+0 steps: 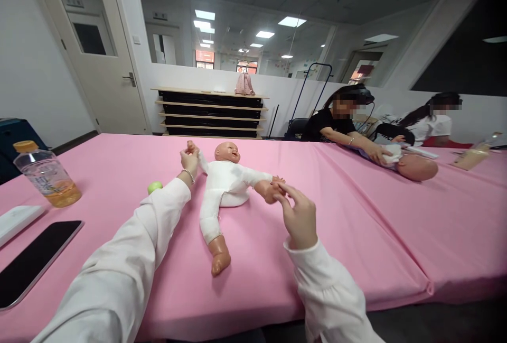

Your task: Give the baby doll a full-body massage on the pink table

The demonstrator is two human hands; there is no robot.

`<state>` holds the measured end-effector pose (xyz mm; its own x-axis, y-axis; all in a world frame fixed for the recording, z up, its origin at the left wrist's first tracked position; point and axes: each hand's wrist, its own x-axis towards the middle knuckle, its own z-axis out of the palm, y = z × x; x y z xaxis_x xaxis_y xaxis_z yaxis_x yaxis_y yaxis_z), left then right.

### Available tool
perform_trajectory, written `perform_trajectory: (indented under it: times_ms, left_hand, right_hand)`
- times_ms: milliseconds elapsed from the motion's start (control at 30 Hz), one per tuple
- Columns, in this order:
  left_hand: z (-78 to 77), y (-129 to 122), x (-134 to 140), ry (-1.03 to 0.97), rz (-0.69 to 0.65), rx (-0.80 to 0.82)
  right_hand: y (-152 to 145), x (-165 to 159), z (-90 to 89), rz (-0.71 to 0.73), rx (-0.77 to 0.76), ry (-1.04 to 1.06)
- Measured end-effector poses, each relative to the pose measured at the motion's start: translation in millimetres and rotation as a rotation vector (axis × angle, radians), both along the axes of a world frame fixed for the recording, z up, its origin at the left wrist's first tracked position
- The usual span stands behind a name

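Holding a baby doll by its limbs, the person's two hands reach in over the pink-covered table. The doll lies on its back, its head towards the far edge of the surface, one bare foot pointing at the near edge. The left hand, on the far-edge side, has its fingers wrapped around one of the doll's hands, that arm raised beside the head. The right hand pinches with thumb and fingertips at the doll's other foot, brought up across to where the second doll hand lies; whether the pinch takes in that hand as well, I cannot tell.

The step in hand seems to be placing the limbs: one arm out, the opposite foot and hand together. The next move, as I judge it, calls for a light, even hold on both sides, so that the soft cloth body does not twist or slide.

Beside the left sleeve sits a small green object. Towards the left edge stands a bottle, with a phone and a white object near the near left corner. Further right, along the far edge, a co-worker leans over another doll.
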<state>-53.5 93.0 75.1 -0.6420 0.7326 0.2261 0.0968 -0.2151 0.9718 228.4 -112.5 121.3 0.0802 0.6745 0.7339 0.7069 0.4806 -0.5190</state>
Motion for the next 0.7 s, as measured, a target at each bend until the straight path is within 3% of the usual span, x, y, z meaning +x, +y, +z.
perform_trajectory:
  times_ms: [100, 200, 333, 433, 567, 700]
  left_hand:
    - [14.1, 1.8, 16.5, 0.157, -0.128, -0.032]
    - [22.7, -0.3, 30.6, 0.469, -0.354, -0.079]
    - [28.9, -0.6, 40.5, 1.100, -0.555, -0.136]
    - [29.4, 2.4, 43.0, 1.386, -0.646, -0.059]
    - [27.4, 4.1, 44.5, 1.500, -0.750, -0.049]
    - [26.9, 1.1, 45.1, 1.482, -0.721, -0.092]
  right_hand:
    - [32.0, -31.4, 27.9, 0.073, 0.001, -0.067]
    - [55.7, -67.1, 29.3, 0.130, -0.021, -0.216]
    - [66.0, -105.9, -1.6, 0.231, -0.081, -0.633]
    - [61.4, -126.0, -30.9, 0.260, -0.104, -0.867]
    - [55.6, -141.8, -52.2, 0.238, -0.128, -0.977]
    - [56.7, -142.4, -54.4, 0.248, -0.122, -0.922]
